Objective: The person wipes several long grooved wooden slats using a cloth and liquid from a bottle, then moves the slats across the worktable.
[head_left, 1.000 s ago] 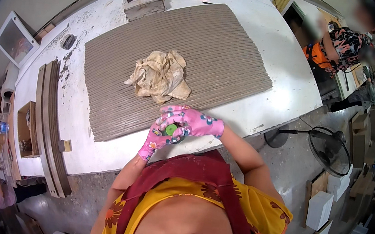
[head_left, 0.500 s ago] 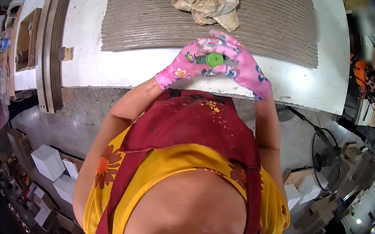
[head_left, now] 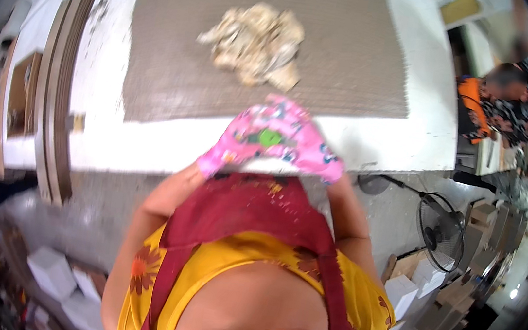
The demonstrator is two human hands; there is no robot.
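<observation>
Both hands wear pink flowered gloves and meet just above the near edge of the white table. Between them is a small, round green object [head_left: 270, 138], its flat face turned up and a darker green part showing at its side; I cannot tell its kind. My left hand [head_left: 232, 143] is closed on it from the left. My right hand [head_left: 309, 145] curls around it from the right, fingers bent over its far side. A crumpled, stained cream cloth [head_left: 256, 42] lies beyond the hands on a layer of thin grey-brown strips [head_left: 350, 57].
The white table [head_left: 432, 106] carries a stack of long grey-brown boards [head_left: 59, 100] and an open cardboard box [head_left: 24, 93] at the left. A black fan [head_left: 440, 229] stands at the lower right. Another person [head_left: 506, 96] is at the far right. White boxes [head_left: 52, 271] sit on the floor.
The view has shifted and blurred, so the table, cloth and hands sit lower and more to the left. Both hands still hold the green object together.
</observation>
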